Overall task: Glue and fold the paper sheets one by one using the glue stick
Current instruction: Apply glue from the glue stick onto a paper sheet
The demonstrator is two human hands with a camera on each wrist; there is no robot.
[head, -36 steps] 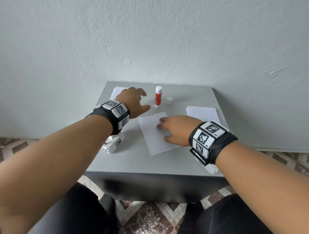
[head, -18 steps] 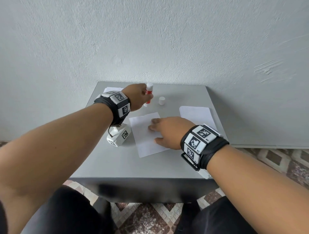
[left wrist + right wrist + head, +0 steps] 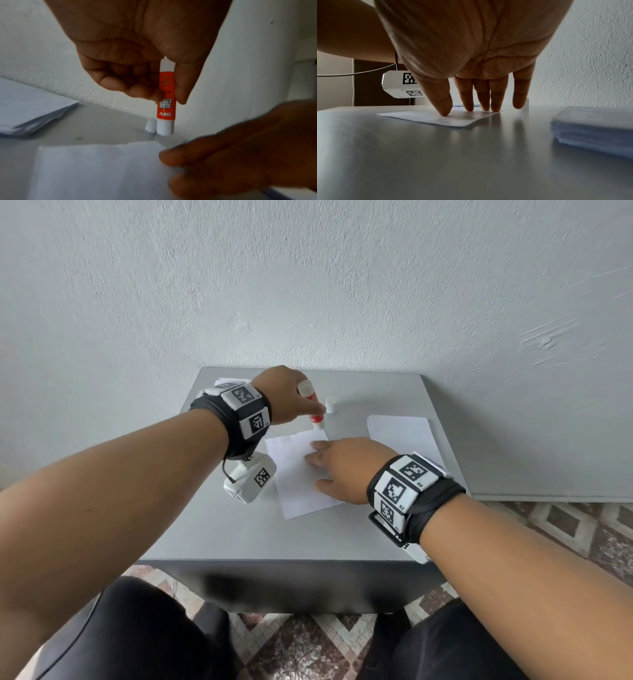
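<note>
A single white paper sheet (image 3: 296,474) lies in the middle of the grey table (image 3: 239,535). My right hand (image 3: 337,469) rests on its right side, straight fingertips (image 3: 444,111) pressing the sheet (image 3: 453,119) flat. My left hand (image 3: 287,397) grips the red-and-white glue stick (image 3: 313,409) tilted, its lower end just above the sheet's far edge. In the left wrist view the glue stick (image 3: 166,97) hangs upside down between thumb and curled fingers of the left hand (image 3: 145,75), over the sheet (image 3: 96,170). The white cap (image 3: 331,404) stands on the table behind it.
A stack of white sheets (image 3: 402,436) lies at the table's right, seen close in the right wrist view as a stack (image 3: 594,129). Another pile of sheets (image 3: 29,106) sits at the far left corner. A wall (image 3: 308,285) rises right behind the table.
My left hand has taken the glue stick, lifted it off the table and brought it tilted over the sheet's far edge. The right hand stays pressed on the sheet.
</note>
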